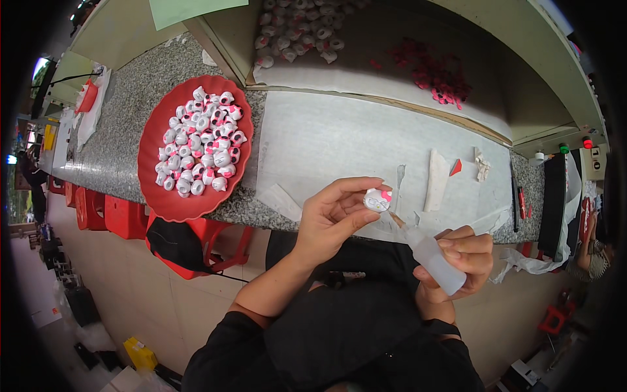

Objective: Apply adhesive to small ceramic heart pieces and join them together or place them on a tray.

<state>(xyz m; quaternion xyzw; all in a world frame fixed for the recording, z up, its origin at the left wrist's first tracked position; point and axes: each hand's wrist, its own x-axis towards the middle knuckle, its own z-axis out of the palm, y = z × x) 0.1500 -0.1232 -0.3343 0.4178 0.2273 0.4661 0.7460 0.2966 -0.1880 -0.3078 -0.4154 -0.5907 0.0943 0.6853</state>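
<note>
Between the thumb and fingers of my left hand (330, 219) is a small white cat-head figurine (377, 200) with a pink patch on top. My right hand (465, 258) is wrapped round a translucent white squeeze bottle (436, 261). The bottle tilts up to the left, and its narrow brownish nozzle (396, 220) points at the lower right side of the figurine. Whether the tip touches it I cannot tell. Left of my hands, a scalloped red plate (149, 147) bears many similar white and pink figurines (199, 140).
White paper (313, 130) covers the worktop under my hands. On it lie a paper strip (435, 179), a red scrap (456, 167) and a crumpled tissue (482, 164). A shelf behind holds more figurines (297, 32) and small pink pieces (439, 72). Red stools (124, 215) stand at lower left.
</note>
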